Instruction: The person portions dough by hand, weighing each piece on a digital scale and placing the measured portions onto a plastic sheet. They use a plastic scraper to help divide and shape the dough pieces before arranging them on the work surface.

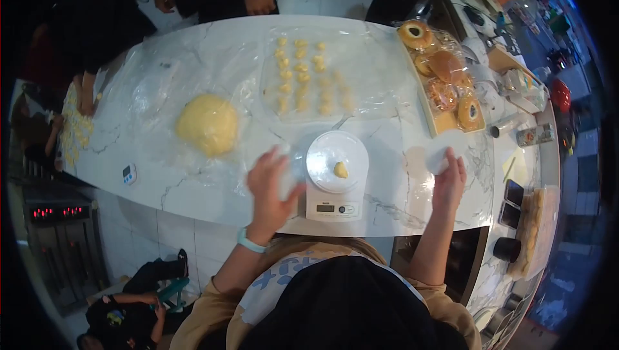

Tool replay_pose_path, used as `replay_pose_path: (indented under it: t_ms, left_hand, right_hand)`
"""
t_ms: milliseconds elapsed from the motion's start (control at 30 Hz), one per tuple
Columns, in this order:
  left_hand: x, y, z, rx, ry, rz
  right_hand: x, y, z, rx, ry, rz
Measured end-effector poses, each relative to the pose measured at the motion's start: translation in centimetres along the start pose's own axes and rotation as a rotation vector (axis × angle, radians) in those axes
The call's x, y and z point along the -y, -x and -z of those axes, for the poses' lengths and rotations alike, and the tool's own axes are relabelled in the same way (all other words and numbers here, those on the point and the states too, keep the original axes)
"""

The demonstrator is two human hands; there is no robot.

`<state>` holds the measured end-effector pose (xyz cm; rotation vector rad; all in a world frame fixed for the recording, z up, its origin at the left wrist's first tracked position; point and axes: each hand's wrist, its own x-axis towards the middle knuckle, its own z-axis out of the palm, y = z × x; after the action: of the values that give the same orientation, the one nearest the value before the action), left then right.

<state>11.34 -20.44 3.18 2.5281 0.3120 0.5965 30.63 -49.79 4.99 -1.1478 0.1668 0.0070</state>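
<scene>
A white kitchen scale (316, 209) stands at the table's near edge, with a small lump of yellow dough (340, 169) on its round plate. Just left of the scale is my left hand (265, 189), blurred by motion, thumb and fingers apart and nothing visible in it. Over on the right, my right hand (449, 182) grips a flat, rounded white dough scraper (443, 150) by its edge. A big mound of yellow dough (207, 124) rests beyond my left hand. Rows of small dough pieces (302, 76) lie at the far middle, some under a clear plastic sheet (367, 86).
A tray of packaged breads (446, 66) stands at the back right. A small timer (129, 173) lies front left. Two phones (512, 202) and a black cup (507, 249) are on the right counter. Other people stand across the table and at its left end.
</scene>
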Motion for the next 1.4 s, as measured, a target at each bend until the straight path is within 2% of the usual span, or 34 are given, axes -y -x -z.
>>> replay_pose_path:
  t_ms: [33,100,133,200,233,300,333,400,433,500,567,633,700,733,800,833,867,900,933,967,1033,1100,1133,1200,1233,1333,1400]
  left_hand:
    - [2.4,1.4,0.5,-0.105,0.024,0.070]
    - [6.5,3.8,1.8,-0.360,-0.165,0.297]
    - [8.4,4.7,2.9,-0.366,-0.181,0.307]
    - [11.2,5.8,4.8,-0.390,-0.490,0.628]
    - [11.7,5.6,5.2,-0.402,-0.491,0.631]
    - [12.7,4.9,5.5,-0.209,-0.554,0.691]
    - [13.3,4.2,5.6,-0.218,-0.548,0.691]
    - [14.4,2.6,5.6,-0.100,0.041,0.614]
    - [14.4,1.5,5.8,-0.114,0.052,0.618]
    - [13.7,-1.1,7.3,-0.360,0.734,0.651]
    - [14.2,-3.9,9.1,-0.435,0.563,0.350]
    - [15.3,-6.4,10.2,-0.376,0.309,0.162]
    - [16.0,-8.9,11.4,-0.298,0.215,-0.031]
    - [16.2,-9.7,12.0,-0.308,0.216,-0.033]
    - [16.9,-10.8,13.1,0.023,0.739,0.028]
    - [17.7,-10.8,13.7,0.013,0.742,0.023]
    - [18.9,-10.6,14.4,-0.161,0.859,0.084]
    - [20.1,-10.1,15.0,-0.333,0.972,0.148]
    - [21.6,-9.1,15.0,-0.427,0.962,0.306]
    - [23.6,-7.9,14.2,-0.520,0.948,0.465]
    - [30.1,-4.5,8.4,-0.474,0.985,0.420]
    - [25.0,-3.6,10.6,-0.334,0.419,0.516]
    - [25.0,-3.3,10.1,-0.329,0.420,0.520]
    - [25.4,-3.1,9.5,-0.391,0.209,0.258]
    - [25.4,-3.1,9.6,-0.393,0.212,0.265]
    - [25.3,-2.8,10.1,-0.295,0.135,0.263]
    - [25.1,-3.1,10.5,-0.290,0.266,0.186]
  right_hand:
    - [-0.3,-0.4,1.4,-0.019,-0.003,0.018]
    - [-0.6,-0.9,3.2,-0.047,0.001,-0.006]
    - [-0.7,-1.0,3.5,-0.053,0.019,0.007]
    - [0.0,-0.1,1.8,-0.042,0.009,0.010]
    - [0.5,0.2,0.8,-0.043,0.002,0.029]
    - [0.8,1.0,-1.4,-0.026,0.011,0.044]
    - [0.8,1.3,-2.5,-0.019,0.025,0.050]
    - [0.8,2.3,-4.8,-0.001,0.048,0.062]
    - [0.9,2.9,-6.5,0.047,0.040,0.082]
    - [0.2,4.2,-9.8,0.112,0.036,0.107]
    - [-1.0,6.0,-13.3,0.241,0.072,0.108]
    - [-2.8,8.8,-16.8,0.521,0.136,0.023]
    - [-4.5,12.2,-22.0,0.755,0.378,-0.048]
    - [-5.5,14.0,-24.5,0.913,0.487,-0.024]
    - [-7.4,16.6,-28.7,1.194,0.796,0.053]
    - [-8.2,17.3,-30.7,1.313,1.000,0.111]
    - [-9.2,17.8,-32.4,1.315,1.004,0.120]
    - [-10.4,18.3,-33.9,1.302,1.037,0.258]
    - [-11.5,18.7,-35.3,1.285,1.065,0.393]
    - [-12.6,18.6,-37.0,1.284,1.066,0.396]
    - [-14.6,17.9,-40.7,1.128,1.169,0.622]
    - [-16.4,16.8,-43.4,1.207,1.251,0.653]
    - [-17.2,16.7,-44.3,1.283,1.332,0.683]
    - [-18.9,16.8,-45.5,1.318,1.449,0.720]
    - [-19.7,16.8,-45.9,1.352,1.565,0.763]
    - [-22.0,17.6,-45.2,1.345,1.640,0.770]
    - [-22.5,17.4,-44.0,1.308,1.560,0.827]
